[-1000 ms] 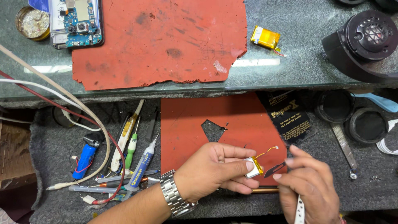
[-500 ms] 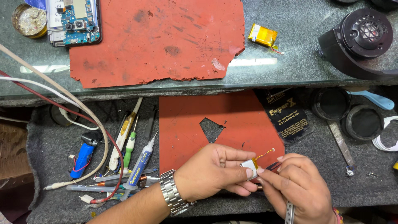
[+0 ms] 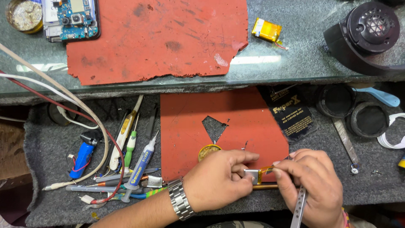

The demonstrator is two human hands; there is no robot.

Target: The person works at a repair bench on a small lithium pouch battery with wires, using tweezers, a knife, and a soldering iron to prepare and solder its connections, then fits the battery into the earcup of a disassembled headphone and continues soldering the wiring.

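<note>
My left hand, a metal watch on its wrist, pinches a small silver battery cell wrapped with amber tape over the lower red mat. My right hand meets it from the right, its fingertips on the amber tape end, and holds metal tweezers that point down toward me. A small round brass tin sits on the mat just above my left hand.
Left of the mat lie a syringe tube, screwdrivers, a blue lighter and cables. The upper shelf holds a larger red mat, an opened phone, a yellow battery and a black fan. A black packet lies right.
The two hands have come closer together on the small cell and dropped slightly toward me; the amber tape end now lies flatter under my right fingertips. The brass tin has come into view.
</note>
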